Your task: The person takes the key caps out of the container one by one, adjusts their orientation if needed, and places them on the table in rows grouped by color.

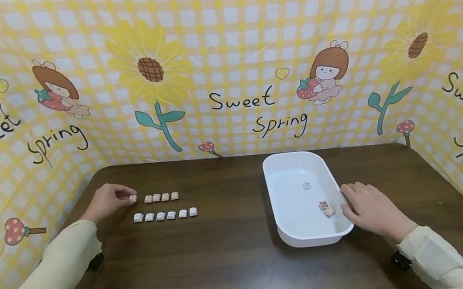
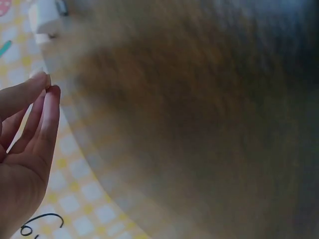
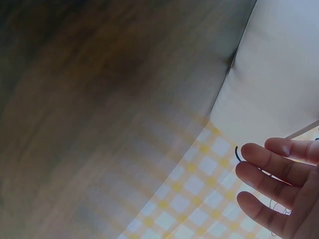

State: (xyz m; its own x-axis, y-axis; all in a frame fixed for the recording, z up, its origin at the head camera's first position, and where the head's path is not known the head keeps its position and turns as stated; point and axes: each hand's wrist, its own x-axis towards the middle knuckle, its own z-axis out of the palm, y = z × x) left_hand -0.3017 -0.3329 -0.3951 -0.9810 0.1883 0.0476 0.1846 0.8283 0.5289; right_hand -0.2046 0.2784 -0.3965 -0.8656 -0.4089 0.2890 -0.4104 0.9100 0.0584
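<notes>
My left hand (image 1: 106,203) pinches a small beige keycap (image 1: 133,198) between thumb and fingertips, at the left end of a row of beige keycaps (image 1: 156,198). In the left wrist view the held keycap (image 2: 48,81) shows only as a thin edge. Nearer me runs a second row of white keycaps (image 1: 160,216). On the other side, my right hand (image 1: 371,206) is at the right rim of a white plastic tub (image 1: 291,241), its fingers loosely bent. Inside the tub lie a white keycap (image 1: 306,186), a brown-topped keycap (image 1: 323,205) and a beige keycap (image 1: 329,211).
The dark wooden table (image 1: 232,273) has rounded far corners. A yellow checked cloth (image 1: 219,57) printed with sunflowers and lettering hangs behind it and along both sides. The tub stands on the right half of the table, well apart from the two rows.
</notes>
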